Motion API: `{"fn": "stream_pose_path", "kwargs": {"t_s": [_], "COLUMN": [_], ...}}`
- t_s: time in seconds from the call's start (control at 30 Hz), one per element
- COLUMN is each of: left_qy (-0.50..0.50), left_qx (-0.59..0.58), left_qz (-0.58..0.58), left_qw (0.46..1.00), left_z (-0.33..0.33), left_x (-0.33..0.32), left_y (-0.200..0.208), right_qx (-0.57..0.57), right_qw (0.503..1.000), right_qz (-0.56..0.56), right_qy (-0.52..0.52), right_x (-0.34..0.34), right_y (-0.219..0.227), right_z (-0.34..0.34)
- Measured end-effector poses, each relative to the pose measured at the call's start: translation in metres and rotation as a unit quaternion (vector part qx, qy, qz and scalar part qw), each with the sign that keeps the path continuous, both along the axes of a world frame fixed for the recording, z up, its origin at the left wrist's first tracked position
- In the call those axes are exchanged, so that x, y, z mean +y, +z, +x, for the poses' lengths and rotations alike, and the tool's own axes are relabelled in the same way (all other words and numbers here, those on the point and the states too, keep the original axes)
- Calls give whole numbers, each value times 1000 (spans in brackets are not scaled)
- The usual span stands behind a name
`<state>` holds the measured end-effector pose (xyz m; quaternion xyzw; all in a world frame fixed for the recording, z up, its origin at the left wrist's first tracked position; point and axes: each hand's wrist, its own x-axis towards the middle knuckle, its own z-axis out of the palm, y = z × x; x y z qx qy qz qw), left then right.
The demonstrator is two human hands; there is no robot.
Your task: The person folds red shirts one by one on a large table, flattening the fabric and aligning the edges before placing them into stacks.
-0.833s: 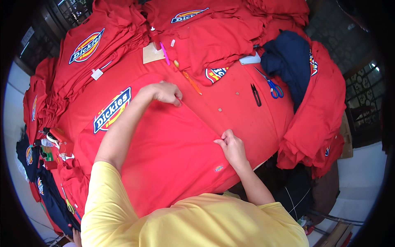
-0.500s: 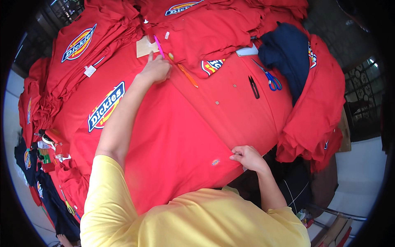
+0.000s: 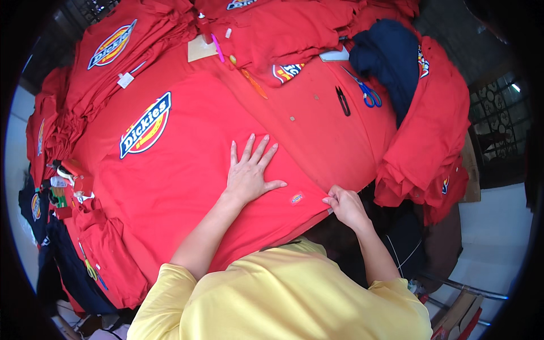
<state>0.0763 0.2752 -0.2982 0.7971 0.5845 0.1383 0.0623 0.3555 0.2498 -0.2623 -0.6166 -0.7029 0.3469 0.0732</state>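
Note:
A red T-shirt (image 3: 187, 187) with a large printed emblem lies spread out in front of me. My left hand (image 3: 249, 173) rests flat on its cloth, fingers spread. At the shirt's near right corner, my right hand (image 3: 347, 207) pinches the edge of the fabric between thumb and fingers. A small label patch (image 3: 297, 199) sits on the shirt between my two hands. Part of the shirt's near edge is hidden by my yellow-clothed body.
Black thread snips (image 3: 343, 101) and blue-handled scissors (image 3: 371, 96) lie at the right. An orange tool (image 3: 254, 84), a pink pen (image 3: 218, 48) and a red bottle (image 3: 204, 27) are at the back. Piled red shirts (image 3: 425, 136) and a navy garment (image 3: 385, 68) surround the work surface.
My left hand has come back from the far edge near the pink pen and now lies flat on the middle of the shirt. My right hand keeps its pinch on the corner.

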Motion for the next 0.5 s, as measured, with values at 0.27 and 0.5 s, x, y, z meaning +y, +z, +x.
{"fn": "stream_pose_path", "kwargs": {"t_s": [0.27, 0.5], "left_qy": [21, -160], "left_qx": [-23, -116], "left_qz": [48, 104], "left_qw": [998, 975], "left_z": [22, 36], "left_x": [-60, -147], "left_y": [-8, -62], "right_qx": [-9, 167], "right_qw": [978, 861], "right_qz": [200, 378], "right_qy": [58, 297], "right_x": [19, 102], "right_y": [4, -23], "right_z": [-44, -223]}}
